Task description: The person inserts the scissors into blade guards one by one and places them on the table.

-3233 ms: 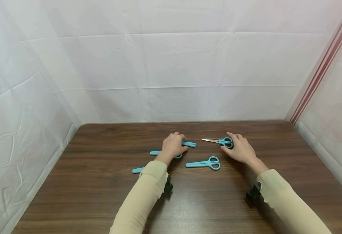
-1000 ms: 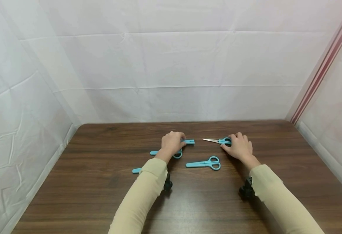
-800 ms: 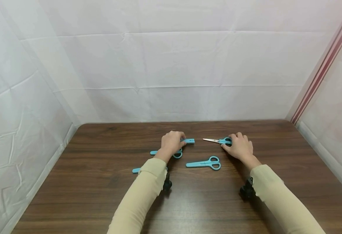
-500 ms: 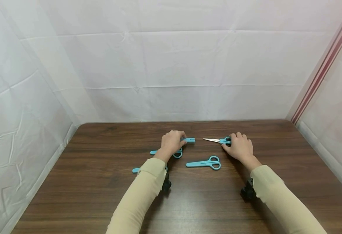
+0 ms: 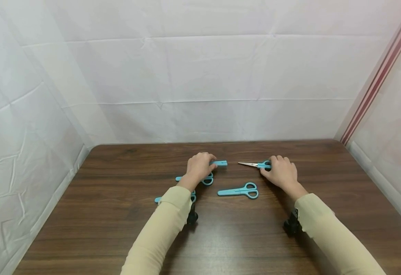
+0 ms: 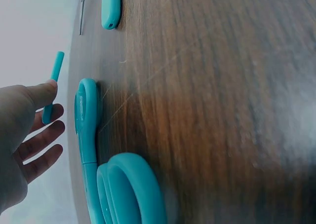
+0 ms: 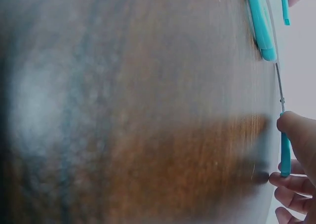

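My left hand [image 5: 200, 166] pinches a light-blue scissor sheath [image 5: 221, 163] between thumb and fingers, its slotted end facing right. In the left wrist view the sheath [image 6: 58, 66] stands off the table, the other fingers spread. My right hand [image 5: 282, 172] pinches the blue handles of a pair of scissors [image 5: 252, 164], whose bare metal blades point left toward the sheath, with a gap between. The right wrist view shows thumb and index finger on the handle [image 7: 285, 152]. Nearer me lies a sheathed pair of scissors [image 5: 236, 192].
Two more sheathed pairs of scissors lie under the left arm: one pair [image 5: 207, 179] by the wrist, another pair [image 5: 158, 199] partly hidden by the sleeve. The brown wooden table [image 5: 241, 236] ends at a white cloth backdrop [image 5: 200, 76].
Since the earliest frame my right fingers have closed on the scissor handles. My left hand has risen slightly and drifted a little left with the sheath. The sheathed scissors have stayed put.
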A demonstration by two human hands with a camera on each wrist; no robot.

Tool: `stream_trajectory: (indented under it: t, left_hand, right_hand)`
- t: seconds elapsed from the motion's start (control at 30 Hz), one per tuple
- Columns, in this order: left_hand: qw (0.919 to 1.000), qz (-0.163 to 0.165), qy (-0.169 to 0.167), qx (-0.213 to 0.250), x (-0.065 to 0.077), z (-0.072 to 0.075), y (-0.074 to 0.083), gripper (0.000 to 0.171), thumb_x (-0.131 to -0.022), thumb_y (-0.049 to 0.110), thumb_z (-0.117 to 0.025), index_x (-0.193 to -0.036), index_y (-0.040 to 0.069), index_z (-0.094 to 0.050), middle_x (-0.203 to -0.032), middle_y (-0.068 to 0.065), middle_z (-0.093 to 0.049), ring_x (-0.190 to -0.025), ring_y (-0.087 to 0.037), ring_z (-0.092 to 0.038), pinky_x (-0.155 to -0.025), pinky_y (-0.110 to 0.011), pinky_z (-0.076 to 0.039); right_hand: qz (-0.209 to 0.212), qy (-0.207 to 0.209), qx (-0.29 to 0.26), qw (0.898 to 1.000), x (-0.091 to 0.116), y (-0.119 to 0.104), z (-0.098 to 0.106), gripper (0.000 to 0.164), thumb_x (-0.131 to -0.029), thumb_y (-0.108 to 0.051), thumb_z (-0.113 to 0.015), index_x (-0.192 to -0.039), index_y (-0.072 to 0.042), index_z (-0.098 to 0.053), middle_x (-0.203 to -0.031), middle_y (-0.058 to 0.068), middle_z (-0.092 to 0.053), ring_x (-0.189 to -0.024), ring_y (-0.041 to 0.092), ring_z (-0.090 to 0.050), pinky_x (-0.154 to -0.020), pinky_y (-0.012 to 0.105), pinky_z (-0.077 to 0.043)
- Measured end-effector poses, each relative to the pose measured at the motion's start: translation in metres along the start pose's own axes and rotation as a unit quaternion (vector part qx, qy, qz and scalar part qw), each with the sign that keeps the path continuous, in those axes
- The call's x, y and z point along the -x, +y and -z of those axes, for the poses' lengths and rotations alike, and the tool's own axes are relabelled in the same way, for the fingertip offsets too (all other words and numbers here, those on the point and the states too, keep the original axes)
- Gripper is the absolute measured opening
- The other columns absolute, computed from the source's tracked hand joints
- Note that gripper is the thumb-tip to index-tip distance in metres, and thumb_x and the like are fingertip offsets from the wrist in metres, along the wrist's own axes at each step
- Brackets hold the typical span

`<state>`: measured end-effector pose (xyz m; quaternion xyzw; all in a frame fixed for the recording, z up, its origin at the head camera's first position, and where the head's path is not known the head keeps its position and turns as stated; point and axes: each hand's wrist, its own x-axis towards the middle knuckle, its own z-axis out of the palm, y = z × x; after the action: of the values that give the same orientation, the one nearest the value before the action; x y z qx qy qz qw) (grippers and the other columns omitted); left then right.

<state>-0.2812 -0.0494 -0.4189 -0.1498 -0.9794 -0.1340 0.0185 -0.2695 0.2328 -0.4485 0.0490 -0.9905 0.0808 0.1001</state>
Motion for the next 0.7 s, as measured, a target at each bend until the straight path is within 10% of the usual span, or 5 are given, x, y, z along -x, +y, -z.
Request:
stream_trajectory:
  t: [0.7]
  left_hand:
    - [0.9995, -0.024, 0.011, -0.019, 0.011, 0.005, -0.01, 0.027, -0.087, 0.037, -0.062, -0.11, 0.024, -0.068, -0.106, 0.003, -0.066, -0.073, -0.013, -0.062, -0.047, -0.024, -0.043]
  right_hand:
    - [0.019, 0.022, -0.023, 0.999, 0.002, -0.005, 0.004, 0.05, -0.082, -0.043, -0.06, -0.108, -0.001, -0.06, -0.091, 0.015, -0.062, -0.085, 0.033, -0.056, -0.063, 0.043, -0.047]
